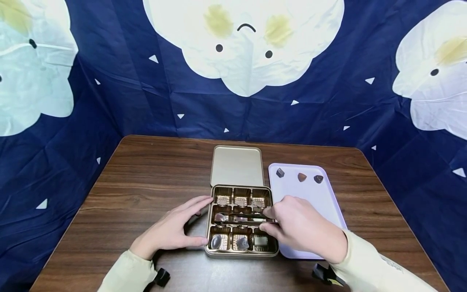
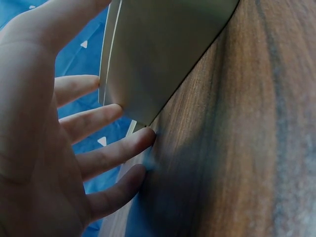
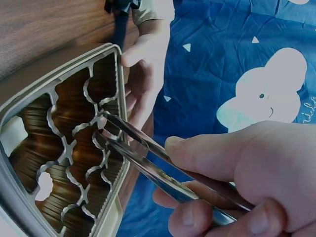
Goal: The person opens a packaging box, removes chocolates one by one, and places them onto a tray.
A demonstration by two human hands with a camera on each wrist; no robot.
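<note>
My right hand (image 1: 300, 221) grips metal tongs (image 3: 163, 173) whose arms reach leftward over the middle row of a gold tin (image 1: 242, 256). At their tips, a small pinkish stone (image 1: 219, 217) lies between the arms at the middle-left compartment; whether it is lifted I cannot tell. My left hand (image 1: 175, 227) has its fingers spread, with fingertips and thumb against the tin's left side. Along the front row sit an oval grey stone (image 1: 216, 241), a rough grey stone (image 1: 242, 243) and a squarish greenish stone (image 1: 260, 241). The tongs partly cover other stones in the middle row.
The tin's lid (image 1: 237, 166) lies flat behind it. To the right is a lilac tray (image 1: 310, 194) bearing a dark stone (image 1: 279, 172), a reddish-brown stone (image 1: 302, 177) and another dark stone (image 1: 318, 179) near its far edge. Blue patterned cloth (image 1: 248, 117) surrounds the wooden table (image 1: 164, 170).
</note>
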